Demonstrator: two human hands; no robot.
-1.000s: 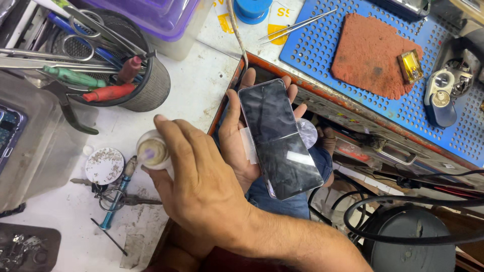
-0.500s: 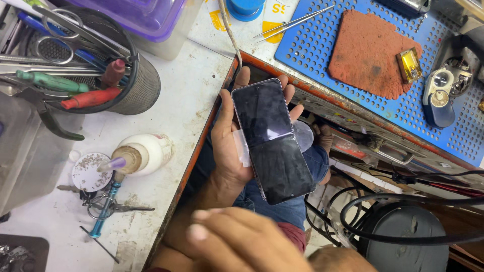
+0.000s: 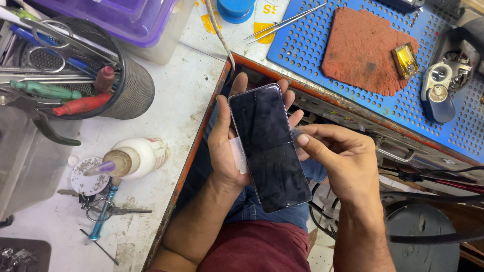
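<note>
View from the head camera, looking down over a repair table and the person's lap. The left hand [image 3: 227,146] holds a dark phone [image 3: 269,146] screen-up above the lap, between the white table [image 3: 186,100] on the left and the orange-edged bench front on the right. The phone lies along the palm, thumb pressed on its left edge and fingertips showing past its top and right edges; the hand is curled about it rather than flat. A small pale strip [image 3: 238,155] sits at the phone's left edge under the thumb; whether it is tape or film cannot be told. The right hand [image 3: 335,158] is at the phone's right edge, thumb and forefinger pinched together at the glass near mid-height. Something thin and clear seems to be between them, but it is too faint to be sure.

On the table left of the phone: a white bottle [image 3: 141,156] lying on its side with a purple nozzle, a blue-handled tool [image 3: 103,214] beside a round white disc [image 3: 88,176], and a mesh cup [image 3: 131,85] holding scissors, a red-handled and a green-handled screwdriver. A purple plastic box [image 3: 126,17] stands behind the cup. On the right, a blue perforated mat [image 3: 353,22] carries a rust-coloured pad [image 3: 365,50], tweezers [image 3: 282,22] and a small yellow part [image 3: 405,60]. Black cables [image 3: 433,201] hang below the bench.
</note>
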